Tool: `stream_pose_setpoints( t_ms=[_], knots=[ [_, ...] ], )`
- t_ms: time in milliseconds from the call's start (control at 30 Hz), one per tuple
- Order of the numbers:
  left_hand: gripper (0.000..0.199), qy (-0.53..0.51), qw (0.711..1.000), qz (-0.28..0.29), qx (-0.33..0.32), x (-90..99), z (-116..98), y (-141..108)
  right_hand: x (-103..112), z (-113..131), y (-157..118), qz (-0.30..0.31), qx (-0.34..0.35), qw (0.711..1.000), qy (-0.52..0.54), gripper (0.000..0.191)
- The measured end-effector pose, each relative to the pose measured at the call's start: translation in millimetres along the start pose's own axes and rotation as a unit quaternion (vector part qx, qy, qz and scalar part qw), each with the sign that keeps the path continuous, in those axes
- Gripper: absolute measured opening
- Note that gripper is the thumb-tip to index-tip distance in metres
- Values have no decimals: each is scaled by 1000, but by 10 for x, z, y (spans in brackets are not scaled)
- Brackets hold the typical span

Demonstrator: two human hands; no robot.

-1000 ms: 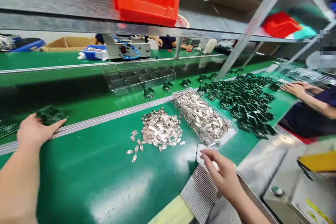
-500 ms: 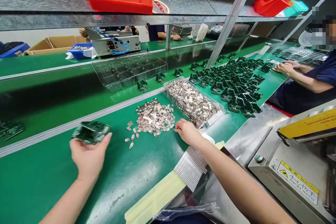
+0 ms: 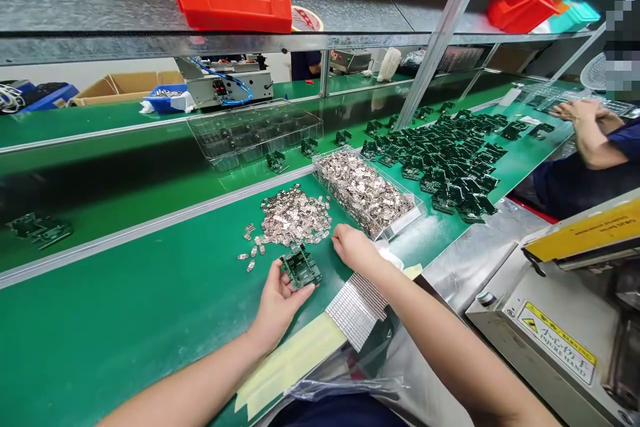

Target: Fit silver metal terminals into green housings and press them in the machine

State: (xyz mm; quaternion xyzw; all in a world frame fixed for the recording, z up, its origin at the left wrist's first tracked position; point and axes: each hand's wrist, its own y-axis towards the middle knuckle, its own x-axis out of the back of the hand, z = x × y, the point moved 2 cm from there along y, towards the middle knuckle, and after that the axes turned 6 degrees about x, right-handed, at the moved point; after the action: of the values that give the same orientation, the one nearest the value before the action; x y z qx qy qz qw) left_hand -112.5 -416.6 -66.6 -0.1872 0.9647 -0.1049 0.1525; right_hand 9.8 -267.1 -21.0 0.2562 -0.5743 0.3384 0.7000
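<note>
A green circuit board assembly (image 3: 302, 268) with upright sides is held in my left hand (image 3: 276, 307), thumb along its near edge and fingers around its left side. Just right of it, my right hand (image 3: 354, 248) is closed with its fingertips pinched together; whatever sits between them is hidden. Both hands are close to a heap of small silvery metal pieces (image 3: 295, 215) on the green bench. Beyond my right hand lies a clear plastic tray (image 3: 393, 230) full of the same kind of pieces. A gridded sheet of small silvery strips (image 3: 356, 307) lies below my right wrist.
Many green board assemblies (image 3: 445, 160) are piled at right, near a co-worker's hands (image 3: 577, 110). A clear compartment tray (image 3: 255, 137) stands behind the bench rail. A red bin (image 3: 235, 10) sits on the shelf overhead. A machine with a warning label (image 3: 557, 343) is at lower right.
My left hand has carried the board assembly rightward from the left side of the bench to beside my right hand. My right hand stays almost in place, fingers still pinched.
</note>
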Motion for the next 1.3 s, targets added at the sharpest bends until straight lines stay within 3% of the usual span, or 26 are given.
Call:
stream_pose_setpoints(
  t_ms=[100, 233, 333, 400, 667, 867, 1133, 1300],
  knots=[
    [60, 8, 1000, 15, -10, 48, -33, 37, 25, 4, -264, -54, -8, 990, 127, 23],
    [61, 14, 998, 59, -27, 54, -22, 46, -44, 169, -631, -153, 17, 902, 403, 22],
    [54, 13, 994, 93, -61, 36, -4, 21, -151, 330, -750, -175, 5, 859, 481, 20],
    [50, 21, 991, 105, -79, 26, -4, 0, -213, 400, -757, -186, -29, 847, 497, 15],
    [42, 51, 986, 127, -98, 28, -17, -13, -299, 484, -693, -200, -14, 900, 387, 11],
    [40, 63, 984, 135, -93, 33, 3, -13, -319, 493, -673, -205, -42, 894, 396, 11],
    [31, 68, 991, 88, -79, 4, 4, -23, -391, 527, -707, -208, -66, 885, 412, 10],
    [31, 46, 993, 79, -71, -19, 18, -34, -413, 579, -761, -256, -66, 866, 425, 14]
  ],
)
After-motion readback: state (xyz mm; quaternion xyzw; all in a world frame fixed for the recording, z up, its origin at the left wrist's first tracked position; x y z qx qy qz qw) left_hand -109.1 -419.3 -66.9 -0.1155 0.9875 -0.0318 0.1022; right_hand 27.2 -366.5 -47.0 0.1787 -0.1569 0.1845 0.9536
